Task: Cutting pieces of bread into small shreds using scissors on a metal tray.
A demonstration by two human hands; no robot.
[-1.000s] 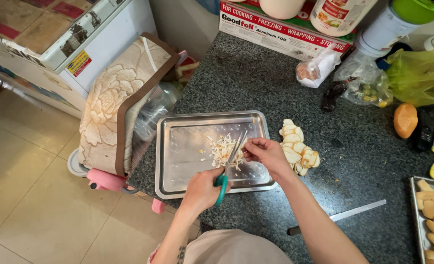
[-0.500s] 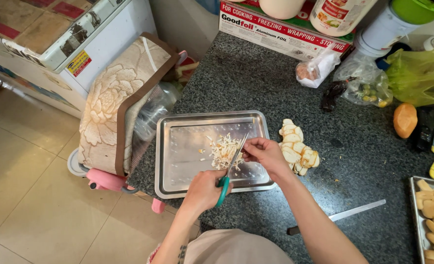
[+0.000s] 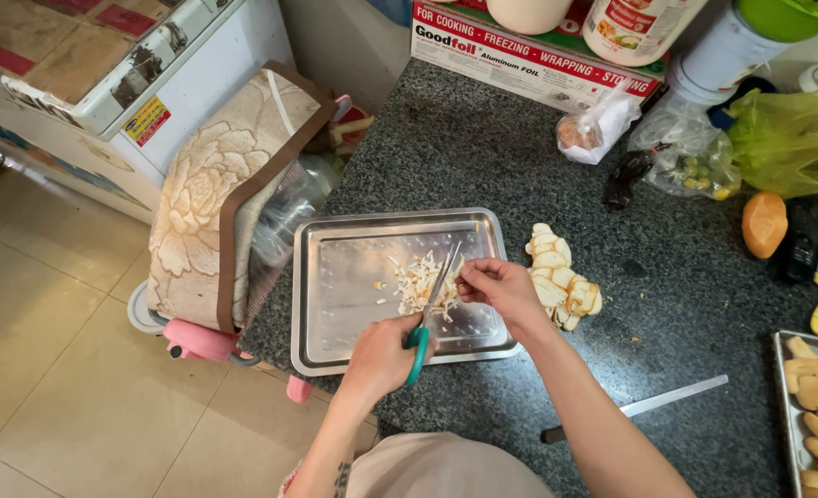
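Observation:
My left hand (image 3: pixel 381 355) is shut on the teal handles of a pair of scissors (image 3: pixel 437 290), whose blades point up over a steel tray (image 3: pixel 335 277) on the dark granite counter. My right hand (image 3: pixel 499 286) pinches a small pale piece of food right at the blades. Under them, a pile of pale shreds (image 3: pixel 414 277) lies in the middle of the tray. A heap of pale sliced pieces (image 3: pixel 561 272) rests on the counter just right of the tray, beside my right hand.
A long knife (image 3: pixel 644 406) lies on the counter at the lower right, near a second tray of pale pieces (image 3: pixel 815 397). Behind are a foil box (image 3: pixel 520 55), plastic bags (image 3: pixel 686 152) and an orange fruit (image 3: pixel 764 221). A floral-covered object (image 3: pixel 215 203) stands beyond the counter's left edge.
Both hands stay over the tray in nearly the same place. The scissors shift only slightly against the piece in my right hand.

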